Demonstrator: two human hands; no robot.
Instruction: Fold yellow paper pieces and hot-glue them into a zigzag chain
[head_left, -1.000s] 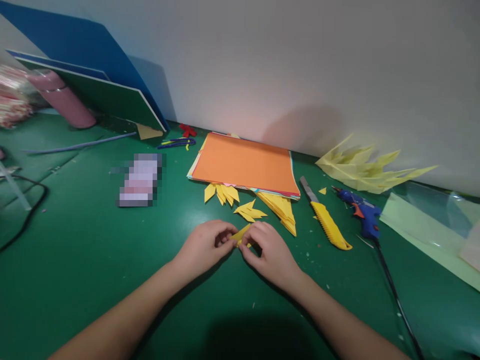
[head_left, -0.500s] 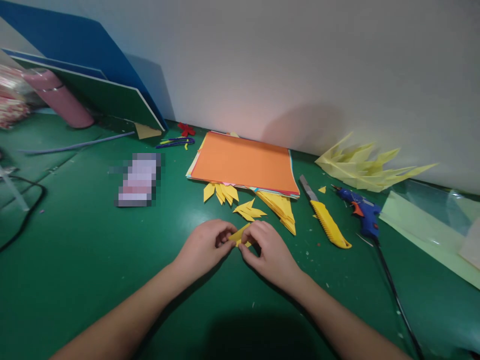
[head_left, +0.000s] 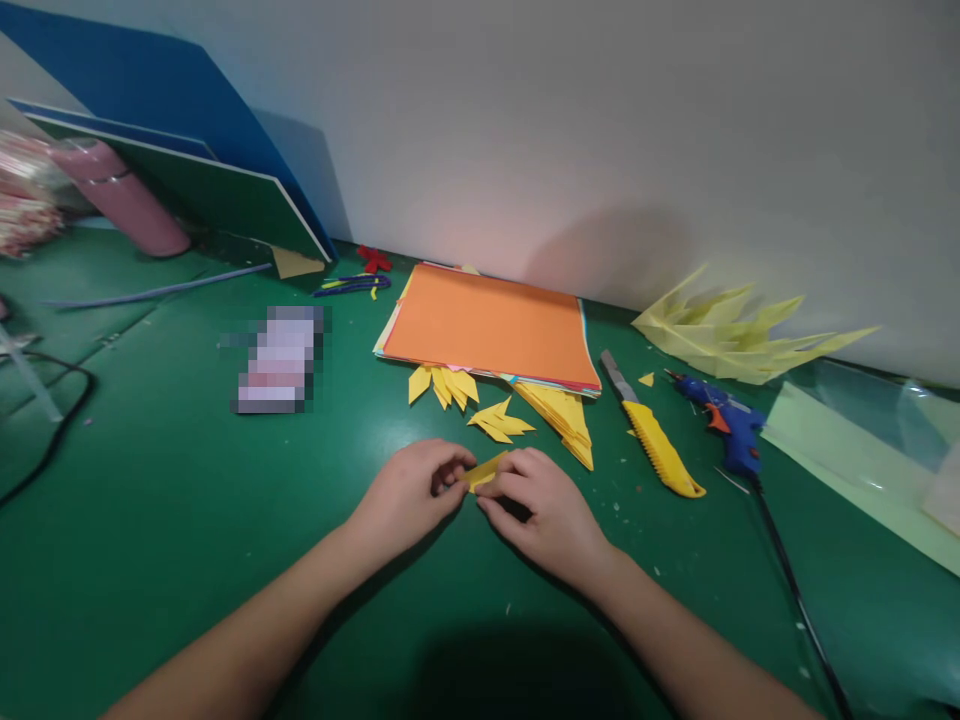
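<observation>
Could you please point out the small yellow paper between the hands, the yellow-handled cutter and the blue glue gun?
Small yellow paper (head_left: 484, 468): head view, on its raised flap.
Yellow-handled cutter (head_left: 654, 437): head view, on its handle.
Blue glue gun (head_left: 741, 424): head view, on its body, behind the trigger.

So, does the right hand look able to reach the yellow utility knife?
Probably yes: the yellow utility knife lies ahead and to the right, with nothing seen blocking, though the right hand is at the yellow paper.
</observation>
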